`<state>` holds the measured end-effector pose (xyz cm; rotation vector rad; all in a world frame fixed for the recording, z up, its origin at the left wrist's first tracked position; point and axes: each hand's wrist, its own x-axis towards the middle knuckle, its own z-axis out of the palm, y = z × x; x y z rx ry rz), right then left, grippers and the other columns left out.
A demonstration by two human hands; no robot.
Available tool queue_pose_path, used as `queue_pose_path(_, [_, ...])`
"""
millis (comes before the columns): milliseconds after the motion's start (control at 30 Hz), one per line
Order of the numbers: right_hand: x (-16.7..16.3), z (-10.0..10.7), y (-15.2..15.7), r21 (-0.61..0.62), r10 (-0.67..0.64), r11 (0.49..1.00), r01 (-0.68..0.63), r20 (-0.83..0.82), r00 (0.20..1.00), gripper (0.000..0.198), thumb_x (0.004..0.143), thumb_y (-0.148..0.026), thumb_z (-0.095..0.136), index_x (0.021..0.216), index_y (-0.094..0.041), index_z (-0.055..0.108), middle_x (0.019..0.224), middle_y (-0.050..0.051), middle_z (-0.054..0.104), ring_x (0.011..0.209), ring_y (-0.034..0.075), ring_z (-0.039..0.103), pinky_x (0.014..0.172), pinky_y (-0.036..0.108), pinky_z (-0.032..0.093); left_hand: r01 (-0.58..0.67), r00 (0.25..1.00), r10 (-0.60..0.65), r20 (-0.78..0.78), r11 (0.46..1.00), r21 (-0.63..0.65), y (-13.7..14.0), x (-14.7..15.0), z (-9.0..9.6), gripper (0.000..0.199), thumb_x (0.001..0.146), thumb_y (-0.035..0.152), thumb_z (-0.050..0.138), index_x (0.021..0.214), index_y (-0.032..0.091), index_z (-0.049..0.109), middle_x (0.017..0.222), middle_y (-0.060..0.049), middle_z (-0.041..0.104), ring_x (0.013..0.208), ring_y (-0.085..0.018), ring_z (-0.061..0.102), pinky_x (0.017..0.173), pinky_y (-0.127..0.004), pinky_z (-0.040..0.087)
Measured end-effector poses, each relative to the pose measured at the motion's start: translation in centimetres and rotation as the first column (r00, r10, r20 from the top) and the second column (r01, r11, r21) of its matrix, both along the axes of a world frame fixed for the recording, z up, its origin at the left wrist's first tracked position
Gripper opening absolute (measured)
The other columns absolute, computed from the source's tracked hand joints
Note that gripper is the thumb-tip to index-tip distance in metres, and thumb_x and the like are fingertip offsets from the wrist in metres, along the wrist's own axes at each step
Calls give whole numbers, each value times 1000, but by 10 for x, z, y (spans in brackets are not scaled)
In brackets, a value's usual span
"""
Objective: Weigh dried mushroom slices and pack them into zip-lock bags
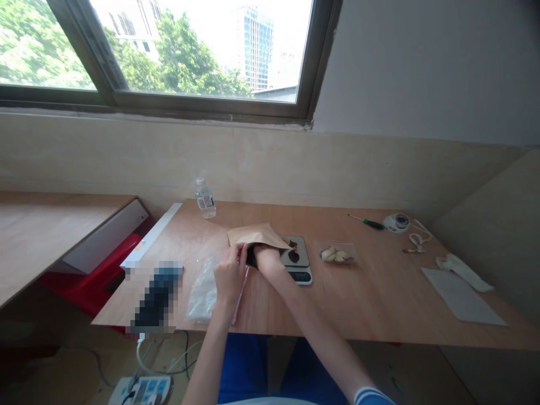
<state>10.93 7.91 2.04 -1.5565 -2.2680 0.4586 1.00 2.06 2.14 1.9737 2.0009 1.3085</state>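
A brown paper bag (257, 232) lies tilted with its open mouth toward me, partly over a digital kitchen scale (304, 256). My left hand (230, 273) grips the bag's edge at the left, thumb and fingers closed on it. Reaching into the mouth is my right hand (268, 260); its fingers are hidden inside the bag. Several dark brown dried pieces (294, 254) rest on the scale's plate. To the right of the scale sits a clear plastic bag (337, 254) with pale slices in it. Clear plastic bags (202, 292) lie left of my left hand.
A water bottle (205, 199) stands at the back left of the table. A blurred-out dark object (156, 298) is at the front left. Toward the right are a screwdriver (373, 224), a white dome camera (397, 223) with its cable, a white cloth (464, 272) and a white sheet (462, 298).
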Motion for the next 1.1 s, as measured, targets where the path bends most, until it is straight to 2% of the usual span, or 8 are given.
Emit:
queue_pose_path(200, [-10, -5, -10, -61, -124, 989, 136, 159, 979, 28, 82, 2, 43, 89, -9, 67, 87, 21, 70, 84, 31, 67, 78, 42, 50, 7, 999, -7, 44, 1000, 0, 1, 3, -2, 33, 93, 40, 35, 90, 19, 60, 83, -7, 69, 77, -20, 65, 65, -27, 45])
queue_pose_path(467, [4, 17, -34, -50, -74, 995, 81, 121, 990, 28, 82, 2, 46, 98, -10, 64, 94, 17, 70, 91, 24, 66, 79, 31, 50, -7, 997, 8, 82, 1000, -18, 3, -4, 1, 34, 93, 42, 35, 92, 19, 59, 86, -8, 68, 80, -22, 64, 68, -30, 47])
queue_pose_path(567, [10, 28, -46, -14, -41, 999, 40, -32, 999, 25, 83, -4, 50, 102, -13, 62, 100, 14, 68, 101, 24, 61, 88, 34, 47, -6, 996, 8, 93, 1000, -21, 4, -5, 1, 32, 92, 42, 36, 92, 19, 58, 86, -7, 68, 79, -21, 64, 68, -30, 47])
queue_pose_path(667, [22, 39, -56, -32, -12, 1000, 2, -325, 946, 25, 81, -9, 54, 103, -16, 63, 101, 9, 67, 105, 23, 58, 90, 36, 47, -27, 996, 29, 89, 999, -27, 6, -6, 2, 31, 92, 42, 36, 92, 20, 58, 86, -7, 67, 80, -21, 63, 68, -30, 46])
queue_pose_path(867, [81, 58, -67, -239, -72, 951, -196, -788, 612, 32, 76, -29, 67, 107, -22, 62, 116, 6, 64, 108, 19, 59, 86, 30, 51, -79, 994, 81, 75, 997, -25, 19, -12, 7, 31, 92, 42, 36, 93, 20, 58, 85, -7, 66, 78, -21, 63, 67, -29, 45])
queue_pose_path(933, [102, 51, -63, -241, -102, 948, -210, -850, 517, 35, 75, -31, 68, 108, -22, 61, 118, 7, 63, 113, 19, 57, 90, 31, 49, -97, 993, 97, 74, 995, -12, 24, -14, 10, 32, 92, 42, 37, 92, 20, 59, 85, -7, 66, 77, -21, 63, 66, -29, 44])
queue_pose_path(1000, [115, 33, -53, -231, -135, 962, -144, -864, 484, 35, 75, -31, 68, 108, -21, 60, 115, 8, 64, 113, 20, 56, 91, 33, 48, -101, 992, 101, 70, 995, -3, 29, -15, 12, 33, 92, 42, 36, 92, 19, 59, 85, -7, 66, 77, -20, 62, 66, -29, 44])
queue_pose_path(1100, [116, -8, -31, -219, -170, 976, -13, -795, 583, 35, 74, -34, 68, 104, -17, 61, 112, 11, 64, 107, 21, 59, 87, 34, 50, -105, 993, 105, 61, 994, 1, 32, -15, 15, 33, 92, 42, 36, 92, 19, 60, 86, -7, 66, 77, -20, 62, 66, -29, 43])
